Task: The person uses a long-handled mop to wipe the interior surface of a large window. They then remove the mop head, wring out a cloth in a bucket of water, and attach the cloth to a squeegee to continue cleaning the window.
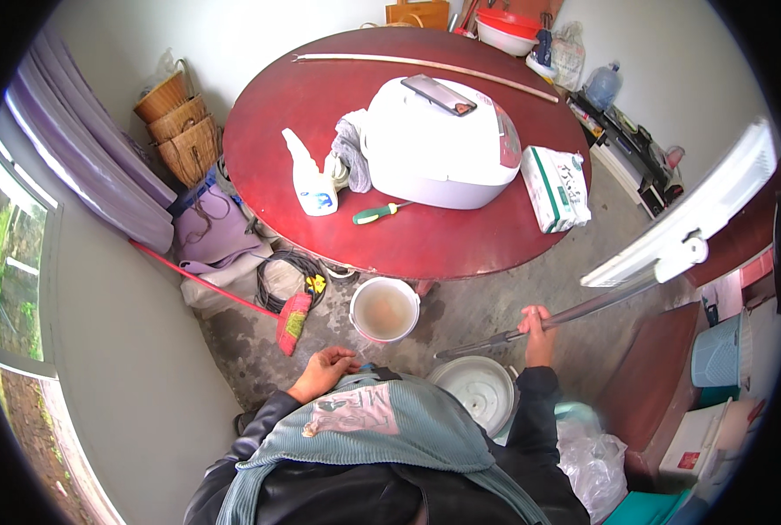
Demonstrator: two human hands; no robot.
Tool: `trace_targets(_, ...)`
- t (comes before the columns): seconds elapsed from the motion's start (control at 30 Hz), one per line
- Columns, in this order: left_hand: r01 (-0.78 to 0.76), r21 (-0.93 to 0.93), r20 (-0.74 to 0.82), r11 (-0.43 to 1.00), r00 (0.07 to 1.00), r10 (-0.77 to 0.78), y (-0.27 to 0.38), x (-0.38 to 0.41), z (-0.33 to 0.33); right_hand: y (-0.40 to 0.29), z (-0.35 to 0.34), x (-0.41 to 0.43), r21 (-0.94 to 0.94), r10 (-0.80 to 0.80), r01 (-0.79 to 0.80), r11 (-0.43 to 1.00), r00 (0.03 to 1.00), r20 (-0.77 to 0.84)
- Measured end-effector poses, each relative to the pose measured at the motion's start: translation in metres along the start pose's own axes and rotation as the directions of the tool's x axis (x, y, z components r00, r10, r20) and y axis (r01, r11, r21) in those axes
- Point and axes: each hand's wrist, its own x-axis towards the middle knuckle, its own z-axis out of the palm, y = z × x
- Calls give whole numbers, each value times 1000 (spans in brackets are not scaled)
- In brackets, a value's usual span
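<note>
My right hand (538, 331) is wrapped around the grey pole of a flat mop (587, 302). The mop's long white head (692, 203) is raised at the right and slightly blurred. Near the front of my blue-green corduroy apron (429, 420), my left hand (328, 371) has its fingers loosely bent, with nothing plainly in them. A small blue thing shows beside its fingertips, too little to name. Ahead on the floor stands a white bucket (385, 310) of cloudy water. A white round basin (479, 394) lies below the pole's lower end, partly hidden by the apron.
A round red table (285, 230) bears a white rice cooker (429, 157) with a phone, a spray bottle (315, 177), a screwdriver (380, 213), a tissue pack (554, 187) and a long pole (429, 62). A red broom (292, 325) and coiled cable (265, 289) lie left.
</note>
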Motion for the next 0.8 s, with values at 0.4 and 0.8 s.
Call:
trace_targets(0.4, -2, -6, -106, 1000, 994, 2, -2, -12, -2, 20, -12, 53, 31, 22, -22, 999, 1000, 21)
trace_targets(0.8, -104, 51, -226, 993, 968, 113, -32, -32, -9, 78, -16, 124, -206, 115, -95, 974, 990, 86)
